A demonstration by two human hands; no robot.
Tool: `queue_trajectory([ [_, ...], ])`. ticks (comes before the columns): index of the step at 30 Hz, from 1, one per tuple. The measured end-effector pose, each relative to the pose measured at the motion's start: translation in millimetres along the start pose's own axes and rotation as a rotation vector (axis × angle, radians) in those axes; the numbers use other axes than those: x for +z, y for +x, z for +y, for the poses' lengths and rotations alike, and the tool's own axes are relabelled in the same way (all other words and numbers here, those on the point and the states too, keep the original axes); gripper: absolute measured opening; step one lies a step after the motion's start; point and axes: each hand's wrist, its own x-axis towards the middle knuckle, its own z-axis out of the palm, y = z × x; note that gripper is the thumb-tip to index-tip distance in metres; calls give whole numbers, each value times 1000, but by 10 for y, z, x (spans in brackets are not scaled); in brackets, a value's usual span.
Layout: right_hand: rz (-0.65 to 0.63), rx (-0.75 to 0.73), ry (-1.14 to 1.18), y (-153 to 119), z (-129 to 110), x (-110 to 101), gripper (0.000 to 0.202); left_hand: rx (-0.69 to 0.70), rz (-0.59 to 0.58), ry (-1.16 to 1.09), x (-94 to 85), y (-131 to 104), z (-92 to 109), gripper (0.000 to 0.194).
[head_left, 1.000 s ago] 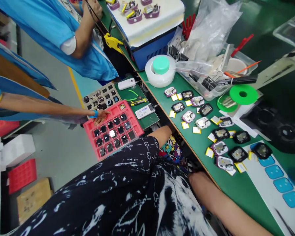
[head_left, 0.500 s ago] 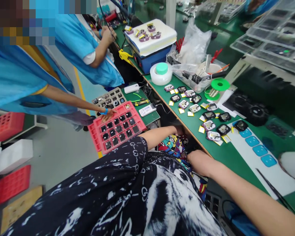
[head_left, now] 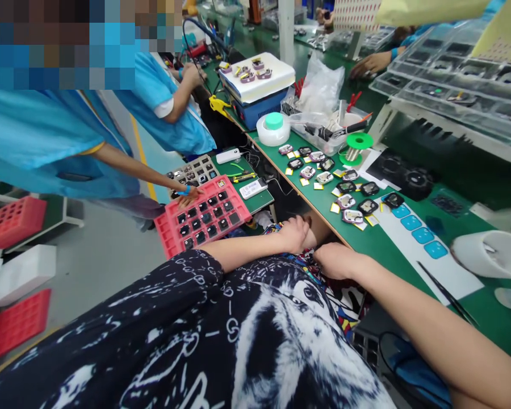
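My left hand (head_left: 296, 233) and my right hand (head_left: 333, 260) are close together over my lap, just below the front edge of the green bench (head_left: 378, 244). Both have curled fingers, and whether they hold anything is hidden. On the bench just beyond them lie several small watch cases (head_left: 352, 216) with yellow squares beside them. To the right lies a white sheet with blue pads (head_left: 413, 222). Black tweezers (head_left: 447, 294) rest past my right forearm.
A co-worker's hand (head_left: 189, 196) rests on a pink tray (head_left: 204, 218) of dark parts at my left. Further along the bench are a white tape roll with teal cap (head_left: 273, 128), a green spool (head_left: 360, 141), a clear box of clips (head_left: 323, 136) and a blue box with white top (head_left: 255, 85).
My hands have come up from under the bench edge and drawn together over my lap. The view has tilted up and shows more of the far bench.
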Motion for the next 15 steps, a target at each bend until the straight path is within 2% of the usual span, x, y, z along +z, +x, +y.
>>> queue_trajectory([
  [4,13,-13,23,-6,11,19,29,105,78,20,-37,-1,64,118],
  [7,18,-29,43,3,27,33,29,125,112,15,-55,19,67,114],
  [11,14,-47,52,21,43,35,29,83,134,-21,-45,-9,6,120],
  [15,-15,-62,44,22,46,34,25,-43,141,-98,-39,-28,-115,117],
])
